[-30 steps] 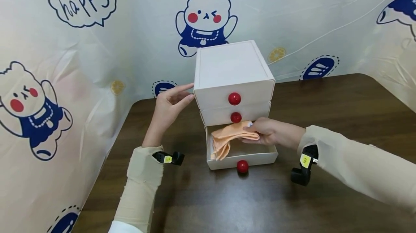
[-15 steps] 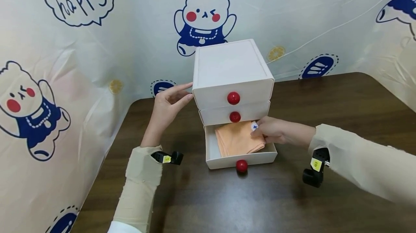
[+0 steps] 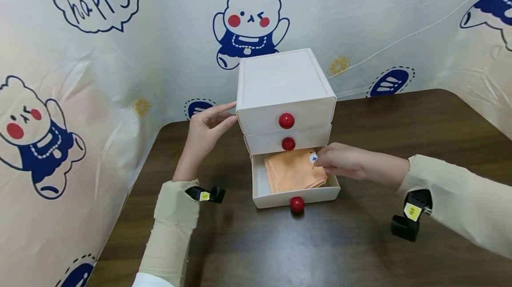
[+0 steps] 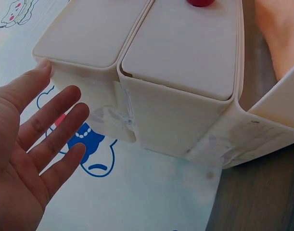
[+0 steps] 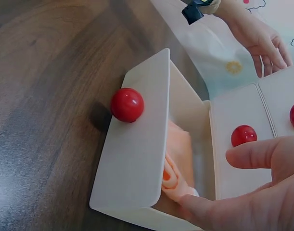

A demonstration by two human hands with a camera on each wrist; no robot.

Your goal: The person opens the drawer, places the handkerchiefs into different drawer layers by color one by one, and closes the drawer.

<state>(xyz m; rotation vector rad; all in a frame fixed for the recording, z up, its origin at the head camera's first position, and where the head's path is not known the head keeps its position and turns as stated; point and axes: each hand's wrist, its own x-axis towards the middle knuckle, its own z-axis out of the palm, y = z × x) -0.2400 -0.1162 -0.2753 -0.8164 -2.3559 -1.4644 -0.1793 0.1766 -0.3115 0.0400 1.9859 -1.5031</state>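
A white drawer unit (image 3: 282, 78) with red ball knobs stands on the table, its bottom drawer (image 3: 276, 200) pulled out. Inside that drawer lies a folded orange cloth (image 3: 291, 172) bearing a small white-and-blue patch. My right hand (image 3: 350, 161) is over the drawer's right side, fingertips right at the cloth beside the patch. In the right wrist view, its thumb and finger (image 5: 252, 156) stand apart, the lower fingertip at the cloth's rolled edge. At the unit's upper left front, my left hand (image 3: 206, 132) has its fingers extended, with a fingertip (image 4: 43, 65) against the top box's edge.
The two upper drawers are closed, with a red knob (image 3: 286, 121) on the top one. Dark wooden tabletop (image 3: 248, 251) surrounds the unit. A printed white curtain (image 3: 172, 33) hangs close behind it and along the left.
The orange cloth has gone from being held, bunched over the drawer, to lying flat in it. My right hand has released it and shifted slightly right. My left hand stays put.
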